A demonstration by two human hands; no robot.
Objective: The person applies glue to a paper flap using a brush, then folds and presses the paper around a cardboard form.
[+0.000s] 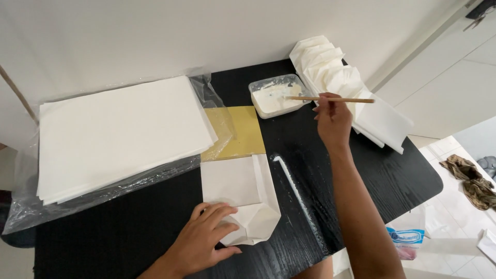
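My left hand [202,240] lies flat with spread fingers on a folded white paper bag [243,194] on the black table [129,227], pressing its lower folded end. My right hand [333,123] is raised farther back and grips a thin wooden stick [330,99]. The stick's far end dips into a clear plastic tub of white paste [276,95] at the back of the table.
A large stack of white paper sheets on clear plastic wrap [116,132] fills the left side. A yellow sheet [243,132] lies behind the bag. Finished folded white bags [343,82] are piled at the back right. A white paste streak [292,183] marks the table. Cloth lies on the floor [473,181].
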